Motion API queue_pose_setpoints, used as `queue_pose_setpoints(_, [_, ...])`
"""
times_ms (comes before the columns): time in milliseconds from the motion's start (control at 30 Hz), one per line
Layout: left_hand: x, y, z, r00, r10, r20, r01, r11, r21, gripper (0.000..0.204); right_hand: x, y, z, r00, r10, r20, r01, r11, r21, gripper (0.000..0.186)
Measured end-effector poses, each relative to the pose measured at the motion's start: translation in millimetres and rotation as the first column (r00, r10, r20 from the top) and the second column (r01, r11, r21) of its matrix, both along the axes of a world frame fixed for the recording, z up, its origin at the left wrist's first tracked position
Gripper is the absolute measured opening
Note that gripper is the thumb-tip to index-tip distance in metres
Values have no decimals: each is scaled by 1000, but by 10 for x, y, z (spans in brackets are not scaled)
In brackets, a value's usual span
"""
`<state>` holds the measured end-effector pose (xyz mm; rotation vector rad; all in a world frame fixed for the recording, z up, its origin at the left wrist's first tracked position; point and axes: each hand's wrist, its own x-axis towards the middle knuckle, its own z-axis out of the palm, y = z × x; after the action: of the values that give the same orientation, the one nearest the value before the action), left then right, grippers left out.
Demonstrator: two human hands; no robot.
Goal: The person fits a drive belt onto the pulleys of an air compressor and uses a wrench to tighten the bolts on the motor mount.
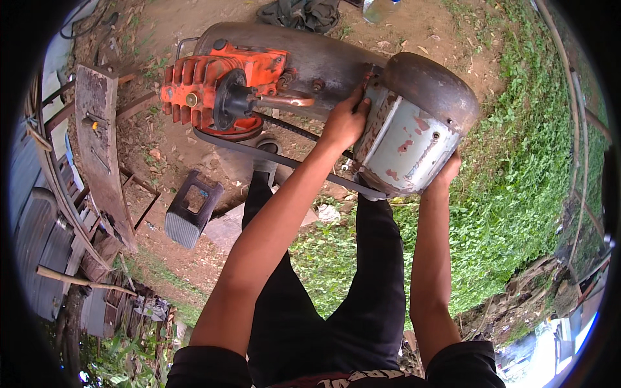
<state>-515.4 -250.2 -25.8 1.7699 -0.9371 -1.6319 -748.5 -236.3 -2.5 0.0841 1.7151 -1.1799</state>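
Observation:
A grey electric motor [407,145] with peeling paint and a dark rounded end cover [430,84] sits at the right end of an air compressor. My left hand [349,119] grips the motor's left edge, thumb on top. Against the motor's lower right side is my right hand [446,171], its fingers mostly hidden beneath. The orange finned compressor pump [223,81] stands to the left on a dark cylindrical tank [278,48]. A black drive belt [291,161] runs from the pump's pulley [229,132] toward the motor's near end. A copper pipe [288,100] sticks out from the pump.
A dark plastic step stool [193,208] lies on the dirt left of my legs. Farther left stands a weathered wooden plank [100,149] beside metal sheets [39,239]. Dark cloth [301,13] and a clear bottle [380,9] lie beyond the tank. Grass [504,220] covers the right side.

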Motion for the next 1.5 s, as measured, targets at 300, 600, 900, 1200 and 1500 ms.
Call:
queue_pose_setpoints(300, [-224,-122,-94,903,281,-325,-144,911,386,63,-23,67,116,980,187,-69,-185,982,34,42])
queue_pose_setpoints(600, [-292,-28,-227,889,298,-349,-193,933,305,66,-28,82,79,991,132,-18,-132,991,13,44])
queue_pose_setpoints(900, [-280,-11,-157,819,359,-448,-293,932,212,63,55,78,169,981,192,37,-189,980,-63,47])
queue_pose_setpoints(1200, [-250,-63,38,924,283,-257,-258,958,127,59,201,22,279,994,109,-32,-107,992,65,47])
queue_pose_setpoints(1500, [-222,-69,94,961,213,-174,-195,974,116,57,159,83,282,982,174,77,-173,985,-29,49])
